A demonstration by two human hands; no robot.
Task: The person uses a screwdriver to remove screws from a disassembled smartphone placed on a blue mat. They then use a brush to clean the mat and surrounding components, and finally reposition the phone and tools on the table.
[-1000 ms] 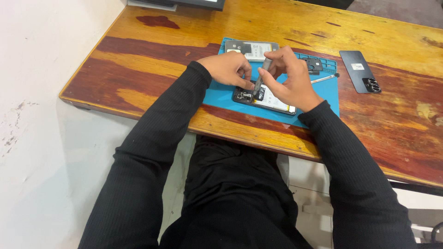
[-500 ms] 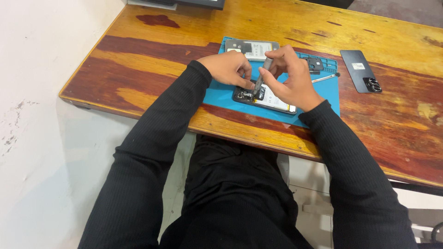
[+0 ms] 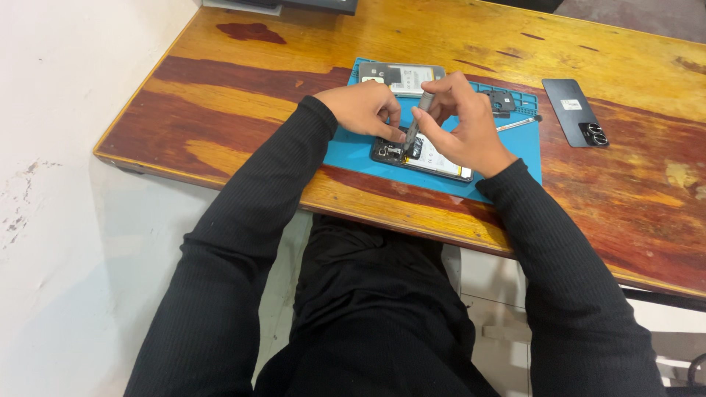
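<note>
— What's under the hands?

— An opened phone, back off, lying flat on a blue mat on the wooden counter. Its long axis runs from under the left hand out to beneath the right hand's wrist, slightly slanted toward the person at that far end. The dark end with small parts sits below the left fingertips; the pale part lies under the right palm.

— And the right hand?

— Closed around a thin grey screwdriver, pinched between thumb and fingers. The tool stands nearly upright, leaning a little, with its tip down on the phone's dark end, between the two hands.

— The left?

— Curled, fingers bent down, fingertips resting on the phone's dark end just beside the tool tip. Whether it pinches anything small I cannot tell.

— Anything else close by?

— Beyond the hands, at the mat's far edge, a light phone panel. Past the right hand, a small dark part and a slim silver tool on the mat. Farther out on that side, off the mat, a dark phone back cover lies on the counter.
</note>
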